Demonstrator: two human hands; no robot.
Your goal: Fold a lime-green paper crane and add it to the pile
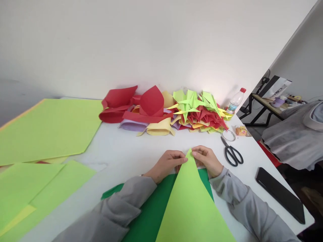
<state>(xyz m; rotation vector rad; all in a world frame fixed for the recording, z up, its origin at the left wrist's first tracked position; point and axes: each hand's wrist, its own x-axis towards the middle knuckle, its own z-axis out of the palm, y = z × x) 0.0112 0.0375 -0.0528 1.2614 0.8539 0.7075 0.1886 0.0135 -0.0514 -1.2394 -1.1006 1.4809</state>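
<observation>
A light green sheet of paper (194, 208), narrowing to a point at its far end, stretches toward me over the middle of the table. My left hand (168, 164) pinches the left edge near that tip, thumb on top. On the opposite edge, my right hand (207, 159) pinches the same paper, with its fingertips partly hidden behind it. Beneath the sheet lies a dark green piece (151, 205), showing on both sides and under my left sleeve. Its near end is out of view.
Light green sheets (55, 127) cover the table's left side. Rolled red paper pieces (151, 104) and folded paper stars (190, 102) line the wall. To the right are scissors (232, 153), a black phone-like slab (280, 195), a bottle (236, 101), a small packet (242, 131) and a seated person (295, 134).
</observation>
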